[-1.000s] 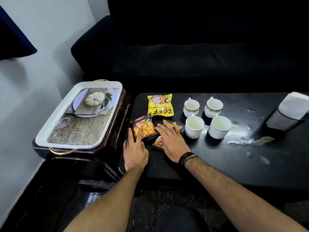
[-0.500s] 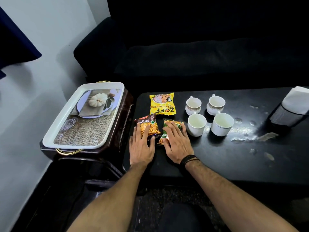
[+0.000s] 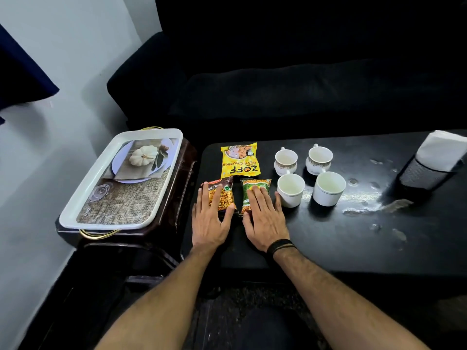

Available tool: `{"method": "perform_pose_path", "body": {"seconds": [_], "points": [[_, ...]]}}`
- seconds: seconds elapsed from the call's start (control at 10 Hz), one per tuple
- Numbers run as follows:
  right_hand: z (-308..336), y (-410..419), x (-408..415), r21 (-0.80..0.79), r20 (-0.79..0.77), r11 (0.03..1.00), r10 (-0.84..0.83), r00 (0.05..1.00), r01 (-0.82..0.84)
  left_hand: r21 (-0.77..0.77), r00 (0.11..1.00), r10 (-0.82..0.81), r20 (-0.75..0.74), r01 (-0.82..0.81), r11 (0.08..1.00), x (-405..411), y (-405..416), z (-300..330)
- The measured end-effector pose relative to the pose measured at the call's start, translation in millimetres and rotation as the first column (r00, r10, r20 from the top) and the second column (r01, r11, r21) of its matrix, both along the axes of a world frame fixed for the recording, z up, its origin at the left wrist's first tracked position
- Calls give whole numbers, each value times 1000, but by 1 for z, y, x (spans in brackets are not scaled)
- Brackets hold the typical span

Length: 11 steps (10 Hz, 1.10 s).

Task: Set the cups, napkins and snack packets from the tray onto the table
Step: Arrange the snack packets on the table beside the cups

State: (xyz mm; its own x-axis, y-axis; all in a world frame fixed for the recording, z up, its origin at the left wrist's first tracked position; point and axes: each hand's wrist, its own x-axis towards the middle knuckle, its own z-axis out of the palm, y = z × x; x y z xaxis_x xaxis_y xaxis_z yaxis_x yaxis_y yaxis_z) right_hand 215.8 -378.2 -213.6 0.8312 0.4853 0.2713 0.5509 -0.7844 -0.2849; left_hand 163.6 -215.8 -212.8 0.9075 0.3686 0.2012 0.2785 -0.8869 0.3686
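Since a moment ago the two small packets have been straightened side by side. Left of the hands, the tray (image 3: 75,210) holds nothing. Left hand (image 3: 209,221) lies flat, released, on the red packet (image 3: 222,195); right hand (image 3: 262,218) flat on the green packet (image 3: 252,190). Beyond them lies the yellow packet (image 3: 240,160); right of the hands stand four empty cups (image 3: 290,189), then napkins (image 3: 439,152) in a holder.

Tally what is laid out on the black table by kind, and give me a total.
Cups: 4: two patterned cups, two plain white cups
Snack packets: 3: yellow packet, mixture packet, green packet
Napkin holder with napkins: 1
Total: 8
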Motion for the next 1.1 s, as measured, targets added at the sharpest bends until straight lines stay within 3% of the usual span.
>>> {"method": "perform_pose_path", "body": {"seconds": [0.8,1.1], "points": [[1,-2,-1,43,-41,998,48,998,-46,15,1000,-29,10,29,999,-6,0,3],[52,-18,-9,92,-20,987,136,990,-134,42,998,-69,-12,69,997,-4,-22,69]]}}
